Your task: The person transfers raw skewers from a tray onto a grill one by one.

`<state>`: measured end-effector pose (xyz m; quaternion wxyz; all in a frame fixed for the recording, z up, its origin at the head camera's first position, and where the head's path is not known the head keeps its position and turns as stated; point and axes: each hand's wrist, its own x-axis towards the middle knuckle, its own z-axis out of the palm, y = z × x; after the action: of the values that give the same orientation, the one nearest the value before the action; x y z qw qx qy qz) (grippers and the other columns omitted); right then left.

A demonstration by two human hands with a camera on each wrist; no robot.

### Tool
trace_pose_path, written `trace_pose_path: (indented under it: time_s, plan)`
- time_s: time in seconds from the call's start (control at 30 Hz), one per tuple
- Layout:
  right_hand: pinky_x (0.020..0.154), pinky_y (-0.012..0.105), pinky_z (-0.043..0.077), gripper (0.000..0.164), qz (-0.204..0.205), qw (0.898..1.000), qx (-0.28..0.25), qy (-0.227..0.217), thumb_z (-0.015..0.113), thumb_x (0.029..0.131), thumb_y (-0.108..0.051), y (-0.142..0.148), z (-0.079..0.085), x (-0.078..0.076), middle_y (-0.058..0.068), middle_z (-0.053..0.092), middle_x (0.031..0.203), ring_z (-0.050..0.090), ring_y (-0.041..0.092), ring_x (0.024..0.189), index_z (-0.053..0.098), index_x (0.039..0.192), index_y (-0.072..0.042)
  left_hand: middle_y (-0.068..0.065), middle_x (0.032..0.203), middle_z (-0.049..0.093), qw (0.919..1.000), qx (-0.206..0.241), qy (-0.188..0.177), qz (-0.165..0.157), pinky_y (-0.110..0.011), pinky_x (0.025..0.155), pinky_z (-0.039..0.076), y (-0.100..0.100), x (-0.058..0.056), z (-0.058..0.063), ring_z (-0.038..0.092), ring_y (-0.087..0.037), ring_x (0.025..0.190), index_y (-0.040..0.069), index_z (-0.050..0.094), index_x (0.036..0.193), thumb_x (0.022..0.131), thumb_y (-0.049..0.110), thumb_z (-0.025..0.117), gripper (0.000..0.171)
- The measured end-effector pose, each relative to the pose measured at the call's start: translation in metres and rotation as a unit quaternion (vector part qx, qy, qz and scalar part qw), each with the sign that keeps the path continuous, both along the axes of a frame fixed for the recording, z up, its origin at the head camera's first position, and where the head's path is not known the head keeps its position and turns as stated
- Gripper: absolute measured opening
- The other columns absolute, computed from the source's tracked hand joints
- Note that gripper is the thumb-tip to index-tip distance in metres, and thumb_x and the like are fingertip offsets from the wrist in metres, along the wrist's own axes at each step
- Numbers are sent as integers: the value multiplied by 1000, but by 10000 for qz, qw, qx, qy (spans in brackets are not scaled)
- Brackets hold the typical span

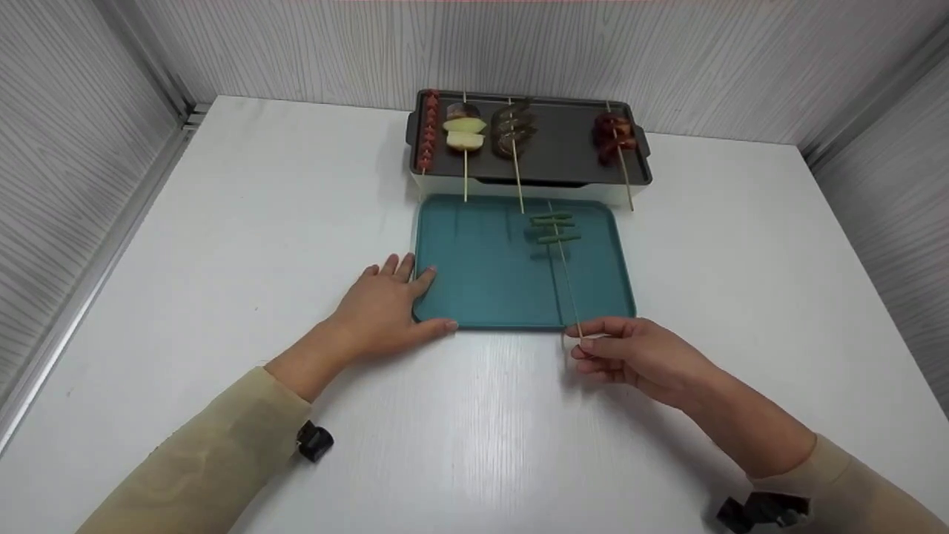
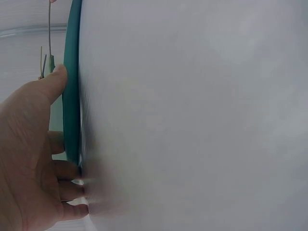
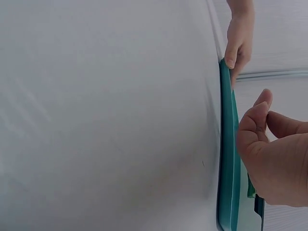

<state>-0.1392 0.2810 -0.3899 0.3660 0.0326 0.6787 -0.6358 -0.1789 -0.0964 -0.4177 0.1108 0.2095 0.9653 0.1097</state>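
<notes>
A teal tray lies flat on the white table. My left hand rests at its near left corner, fingers spread, thumb along the near rim and index finger over the left rim. In the left wrist view, that hand's thumb and fingers lie against the tray's edge. Between thumb and fingertips my right hand pinches the lower end of a wooden skewer. Several thin green bean-like pieces are threaded near its far end, over the tray's right part. The right wrist view shows the right hand beside the tray edge.
Behind the tray stands a dark grill plate on a white base. It bears a red skewer, a skewer with pale slices, a brown skewer and a dark red skewer. Some sticks overhang the front edge.
</notes>
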Motion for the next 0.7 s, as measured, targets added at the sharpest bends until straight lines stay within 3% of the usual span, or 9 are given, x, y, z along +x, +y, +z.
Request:
trace_pose_path:
  time_s: [0.37, 0.7]
  plan:
    - [90, 29, 58, 48, -30, 9997, -102, 206, 70, 105, -15, 12, 22, 4, 10, 73, 113, 74, 16, 96, 57, 146, 5, -33, 166, 30, 10000, -8, 18, 20, -65, 122, 28, -1, 1, 1, 26, -50, 155, 5, 37, 164, 98, 77, 51, 99]
    - [80, 25, 57, 41, -376, 9984, -192, 386, 69, 105, -13, 14, 35, -13, 7, 77, 107, 74, 15, 92, 61, 143, 0, -32, 166, 30, 10000, 5, -11, 34, -64, 123, 27, 0, 1, 1, 25, -49, 156, 6, 38, 165, 97, 78, 51, 99]
